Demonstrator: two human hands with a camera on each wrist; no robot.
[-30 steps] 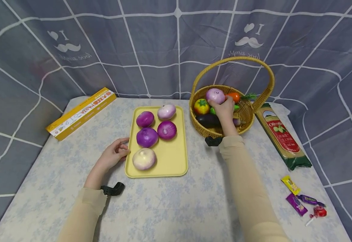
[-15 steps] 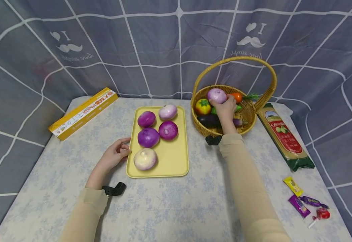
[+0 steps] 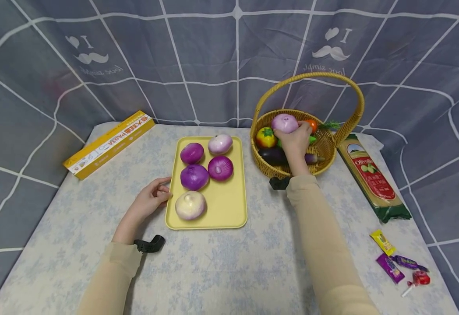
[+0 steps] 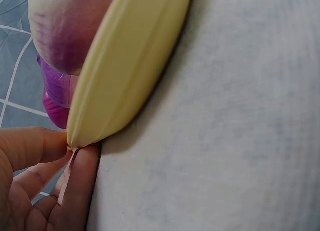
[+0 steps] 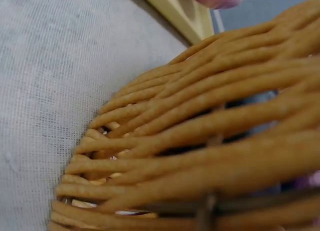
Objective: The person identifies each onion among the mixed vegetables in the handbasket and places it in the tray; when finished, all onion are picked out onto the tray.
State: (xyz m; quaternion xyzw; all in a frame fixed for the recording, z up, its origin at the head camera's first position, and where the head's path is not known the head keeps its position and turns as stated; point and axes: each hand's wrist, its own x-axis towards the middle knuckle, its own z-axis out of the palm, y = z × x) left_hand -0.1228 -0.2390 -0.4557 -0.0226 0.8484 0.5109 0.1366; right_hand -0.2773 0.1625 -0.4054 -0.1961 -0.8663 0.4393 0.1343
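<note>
My left hand [image 3: 148, 201] is at the left edge of a yellow tray [image 3: 226, 205]. In the left wrist view, its thumb [image 4: 37, 145] and a finger pinch the tray's rim. Several onions lie on the tray, among them a whitish one [image 3: 190, 205] and a dark purple one [image 3: 220, 168]. Reaching into a wicker basket [image 3: 262, 165], my right hand [image 3: 295, 142] grips a pale purple onion [image 3: 284, 124]. Around it in the basket are a yellow-red tomato [image 3: 266, 138], an eggplant [image 3: 272, 155], a carrot [image 3: 313, 126] and a green vegetable [image 3: 312, 140], partly covered by the hand.
The basket's tall handle [image 3: 312, 75] arches over the right hand. A pasta box [image 3: 109, 145] lies at the back left. Right of the basket is a pasta bag [image 3: 373, 177], with wrapped candies [image 3: 390, 267] and a red lollipop [image 3: 421, 278] nearer the front. A grey curtain [image 3: 198, 52] hangs behind.
The head view has shifted slightly. My right fingers cover a little more of the carrot, still gripping the onion; my left hand stays at the tray's edge.
</note>
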